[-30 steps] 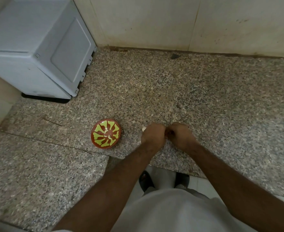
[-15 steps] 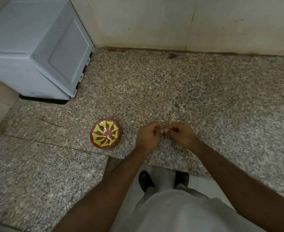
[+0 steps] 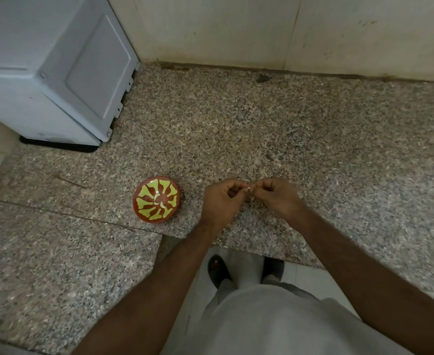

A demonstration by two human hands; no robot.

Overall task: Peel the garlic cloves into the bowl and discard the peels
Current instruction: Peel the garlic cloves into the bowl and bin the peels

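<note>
There is one bowl [image 3: 156, 200], red-brown with yellow-green marks, and inside it lie about two pale peeled cloves [image 3: 161, 203], though they are small and hard to count. One small pale garlic clove [image 3: 248, 187] shows between two hands: one left hand [image 3: 221, 201] and one right hand [image 3: 278, 196]. One grey-white appliance [image 3: 52, 73] stands on one speckled granite counter [image 3: 262, 129]. Two sandalled feet [image 3: 217, 270] are visible below.

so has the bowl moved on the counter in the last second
No. The bowl sits just beyond the same counter seam, left of both hands; its small shift in frame matches the camera's.
</note>
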